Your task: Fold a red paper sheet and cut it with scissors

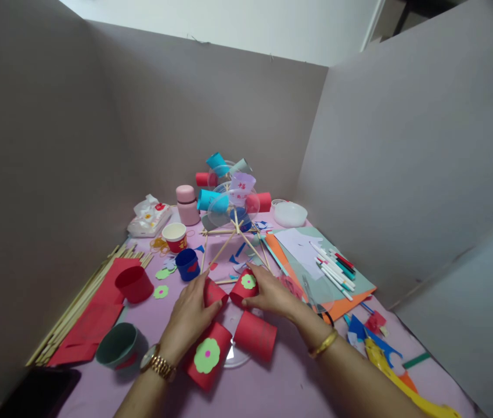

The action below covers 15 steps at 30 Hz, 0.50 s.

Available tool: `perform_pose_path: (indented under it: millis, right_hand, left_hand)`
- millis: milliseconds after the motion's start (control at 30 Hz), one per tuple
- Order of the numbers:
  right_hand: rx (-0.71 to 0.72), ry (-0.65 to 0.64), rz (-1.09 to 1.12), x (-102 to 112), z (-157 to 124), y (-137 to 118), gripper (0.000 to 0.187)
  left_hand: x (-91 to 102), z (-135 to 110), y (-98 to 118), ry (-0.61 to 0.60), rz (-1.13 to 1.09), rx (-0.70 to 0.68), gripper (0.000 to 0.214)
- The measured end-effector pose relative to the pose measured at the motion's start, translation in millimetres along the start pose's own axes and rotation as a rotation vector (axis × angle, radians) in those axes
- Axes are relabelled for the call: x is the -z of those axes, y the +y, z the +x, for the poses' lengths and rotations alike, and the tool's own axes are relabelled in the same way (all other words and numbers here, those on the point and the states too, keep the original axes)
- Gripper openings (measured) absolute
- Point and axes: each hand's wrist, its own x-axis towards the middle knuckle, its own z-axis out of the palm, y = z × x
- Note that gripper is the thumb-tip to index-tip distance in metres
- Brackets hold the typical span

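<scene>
My left hand (191, 313) is curled over a red paper cup (214, 292) lying on its side on the pink table. My right hand (272, 293) grips another red cup with a green flower sticker (244, 285). Two more red cups lie just below: one with a green flower (206, 355) and a plain one (255, 335), both over a clear plastic disc (237, 357). Behind stands a stick-built wheel model (229, 200) with blue, red and grey cups fixed around clear discs.
Wooden sticks (76, 307) and red paper (93, 316) lie at left, with a red cup (134, 284), a grey-green cup (118, 345) and a blue cup (187, 264). Markers (335, 268) on coloured paper sheets lie right. A pink bottle (187, 204), tissue pack (149, 216), white bowl (290, 214). Cardboard walls enclose the table.
</scene>
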Motion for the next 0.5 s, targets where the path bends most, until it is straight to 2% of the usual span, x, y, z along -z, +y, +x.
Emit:
perform_pose_path:
  millis: [500]
  right_hand:
    - [0.009,-0.015,-0.007,0.2,-0.4,0.9,0.087]
  left_hand:
    - [0.2,-1.4,-0.4,-0.034,0.065,0.022,0.072]
